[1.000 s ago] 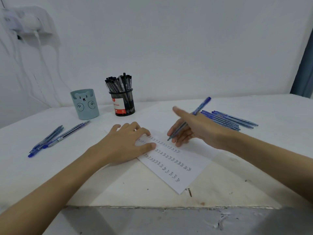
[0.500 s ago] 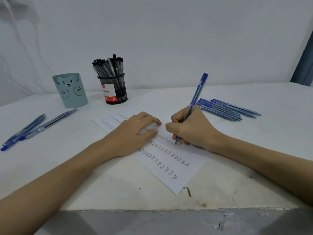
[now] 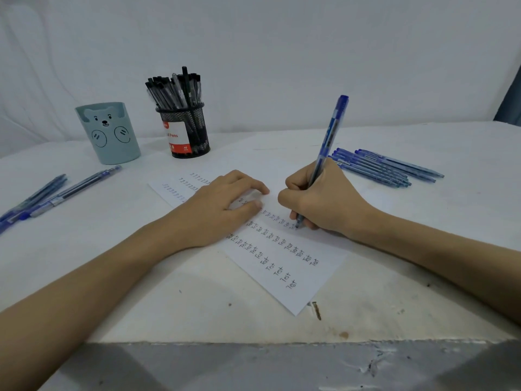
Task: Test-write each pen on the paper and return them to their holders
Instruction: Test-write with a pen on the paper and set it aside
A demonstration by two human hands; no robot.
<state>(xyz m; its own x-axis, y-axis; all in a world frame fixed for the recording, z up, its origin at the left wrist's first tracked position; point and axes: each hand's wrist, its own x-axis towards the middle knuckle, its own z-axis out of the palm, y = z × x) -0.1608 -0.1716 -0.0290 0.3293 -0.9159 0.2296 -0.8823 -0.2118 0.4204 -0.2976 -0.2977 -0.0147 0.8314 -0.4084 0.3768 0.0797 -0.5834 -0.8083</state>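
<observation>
Blue pen (image 3: 327, 153) sits pinched in the right hand (image 3: 324, 201), tip touching the paper (image 3: 310, 280) at mid-frame; the left hand (image 3: 220, 207) presses flat. Best to keep light pressure and the sheet pinned on the tabletop (image 3: 423, 306).

From where I stand, the left hand (image 3: 217, 206) lies over the middle of the paper (image 3: 284, 266), so the written rows beneath it are hidden, and the small marks at the sheet's far end are too tiny to read. The right hand (image 3: 318, 201) covers the lower barrel of the blue pen (image 3: 328, 142); its grip section is buried in the fingers, with only the tip showing. The loose blue pens on the left (image 3: 42, 197) run off the picture's edge. The label on the mesh holder (image 3: 184, 131) is partly hidden, its small print unreadable. Both forearms are cut by the frame.
</observation>
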